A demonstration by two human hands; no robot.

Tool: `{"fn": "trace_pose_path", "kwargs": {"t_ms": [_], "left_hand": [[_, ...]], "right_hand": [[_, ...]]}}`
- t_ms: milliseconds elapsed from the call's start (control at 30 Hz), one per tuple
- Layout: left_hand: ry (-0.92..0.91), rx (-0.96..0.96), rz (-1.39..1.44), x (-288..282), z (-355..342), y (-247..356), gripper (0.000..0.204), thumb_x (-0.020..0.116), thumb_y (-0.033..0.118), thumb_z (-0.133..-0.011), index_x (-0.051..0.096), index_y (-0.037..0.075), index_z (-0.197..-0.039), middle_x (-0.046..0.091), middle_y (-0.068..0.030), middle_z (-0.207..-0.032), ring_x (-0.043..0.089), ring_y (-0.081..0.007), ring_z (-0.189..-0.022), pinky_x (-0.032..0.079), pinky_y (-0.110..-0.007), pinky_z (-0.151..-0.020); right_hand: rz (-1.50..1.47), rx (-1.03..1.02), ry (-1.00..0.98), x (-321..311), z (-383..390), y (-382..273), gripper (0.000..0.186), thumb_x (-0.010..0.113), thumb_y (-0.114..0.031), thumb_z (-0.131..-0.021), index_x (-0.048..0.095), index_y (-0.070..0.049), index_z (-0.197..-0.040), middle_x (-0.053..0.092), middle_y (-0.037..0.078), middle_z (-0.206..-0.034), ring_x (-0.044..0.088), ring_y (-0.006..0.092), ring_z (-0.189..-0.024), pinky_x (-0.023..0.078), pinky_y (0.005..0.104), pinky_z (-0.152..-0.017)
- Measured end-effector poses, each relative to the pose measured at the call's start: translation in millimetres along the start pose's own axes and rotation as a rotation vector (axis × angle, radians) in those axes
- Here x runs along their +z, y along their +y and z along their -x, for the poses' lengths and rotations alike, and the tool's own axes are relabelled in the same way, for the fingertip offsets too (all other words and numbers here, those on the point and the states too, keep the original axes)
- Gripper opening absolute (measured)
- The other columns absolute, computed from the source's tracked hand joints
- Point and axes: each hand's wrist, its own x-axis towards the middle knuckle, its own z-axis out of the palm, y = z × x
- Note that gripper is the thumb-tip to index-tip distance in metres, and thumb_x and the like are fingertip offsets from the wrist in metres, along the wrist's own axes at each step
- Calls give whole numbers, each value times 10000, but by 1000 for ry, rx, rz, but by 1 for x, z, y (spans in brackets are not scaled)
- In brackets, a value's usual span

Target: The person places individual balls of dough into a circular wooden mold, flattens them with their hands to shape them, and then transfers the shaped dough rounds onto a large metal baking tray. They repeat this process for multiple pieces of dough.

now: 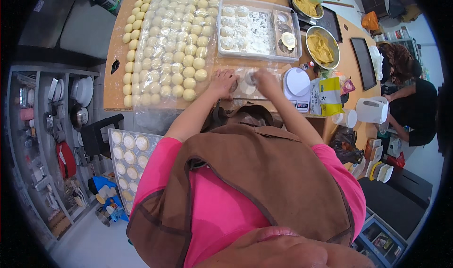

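Looks like flattening dough [246,89]. Can't tell grip of left hand [222,83] or right hand [265,82]. Probably needs even pressure next.

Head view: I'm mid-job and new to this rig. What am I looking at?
There is no machine here, just a person's two bare hands, filmed by a wide camera on the head looking down, so straight edges bend. The left hand is down at the wooden table; the right hand seems to hold something small, too blurred to name. Around them are rows of pale yellow balls, probably dough, a plastic tub of floured ones, a white scale and bowls of yellow mixture.
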Motion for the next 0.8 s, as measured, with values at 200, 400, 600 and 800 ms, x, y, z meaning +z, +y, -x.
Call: {"fn": "trace_pose_path", "kwargs": {"t_ms": [200, 400, 600, 800], "left_hand": [[10, -5, -16, 0, 1, 0, 1040, 872, 365, -525, 374, 196, -1422, 314, -105, -1483, 254, -289, -1410, 133, -520, -1171], [50, 17, -9, 0, 2, 0, 1022, 864, 344, -526, 383, 192, -1415, 330, -108, -1472, 273, -293, -1400, 141, -521, -1169], [45, 12, -5, 5, 1, -3, 1018, 865, 320, -524, 384, 187, -1411, 325, -109, -1477, 254, -294, -1410, 130, -517, -1173], [7, 2, 14, 2, 1, -1, 1034, 873, 319, -532, 369, 180, -1424, 307, -118, -1490, 234, -305, -1418, 123, -506, -1177]], "right_hand": [[68, 99, 106, -30, 1, 12, 181, 584, -29, -758, 664, -60, -917, 586, 192, -948, 607, 380, -897, 489, 465, -795], [86, 59, -133, 9, 15, -2, 193, 586, -20, -757, 674, -88, -915, 593, 163, -976, 623, 357, -946, 507, 451, -801], [176, 46, -200, 8, 5, -17, 159, 571, -34, -783, 660, -83, -905, 587, 155, -986, 632, 331, -957, 522, 454, -787], [172, 51, -173, 13, 4, -21, 140, 570, -34, -788, 651, -80, -891, 583, 160, -963, 634, 334, -935, 521, 459, -770]]}}
